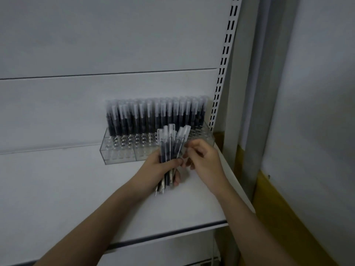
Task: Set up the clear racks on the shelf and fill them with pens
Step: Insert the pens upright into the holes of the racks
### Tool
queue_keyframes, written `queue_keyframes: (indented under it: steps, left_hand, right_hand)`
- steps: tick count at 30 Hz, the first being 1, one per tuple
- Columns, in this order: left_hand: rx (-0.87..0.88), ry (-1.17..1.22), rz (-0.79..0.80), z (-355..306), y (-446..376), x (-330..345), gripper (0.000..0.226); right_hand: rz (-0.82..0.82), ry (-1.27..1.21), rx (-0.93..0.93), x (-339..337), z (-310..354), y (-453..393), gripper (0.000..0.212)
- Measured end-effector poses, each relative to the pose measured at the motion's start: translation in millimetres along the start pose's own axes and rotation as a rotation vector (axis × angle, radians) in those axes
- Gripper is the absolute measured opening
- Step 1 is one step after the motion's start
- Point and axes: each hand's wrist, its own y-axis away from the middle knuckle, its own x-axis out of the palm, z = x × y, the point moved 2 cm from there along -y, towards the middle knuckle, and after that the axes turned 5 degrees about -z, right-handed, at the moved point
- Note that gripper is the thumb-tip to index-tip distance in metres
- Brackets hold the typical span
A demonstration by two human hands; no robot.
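Note:
A clear rack stands on the white shelf against the back panel. Several dark pens with clear caps stand upright in its rear rows, while its front holes are bare. My left hand grips a bundle of the same pens upright in front of the rack. My right hand is just to the right of the bundle, its fingertips pinching one pen at the bundle's right side.
A slotted white upright borders the shelf on the right, with a grey post and wall beyond it. A yellow strip runs along the wall's base. The shelf's front edge lies below my forearms.

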Motion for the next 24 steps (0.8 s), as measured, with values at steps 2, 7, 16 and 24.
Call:
queue_keyframes:
  steps: [2, 7, 16, 24]
  left_hand:
    - [-0.011, -0.013, -0.001, -1, 0, 1, 0.005]
    - [-0.009, -0.086, 0.028, -5, 4, 3, 0.008]
    - [-0.013, -0.111, 0.024, -8, 6, 8, 0.008]
    - [-0.041, -0.07, 0.017, -7, 4, 8, 0.011]
  right_hand:
    - [-0.018, -0.027, -0.004, -1, 0, 1, 0.014]
    - [-0.022, -0.093, -0.018, -4, 6, 5, 0.017]
    - [-0.067, -0.071, -0.024, -5, 1, 1, 0.006]
    - [-0.259, -0.298, 0.066, -17, 4, -10, 0.009]
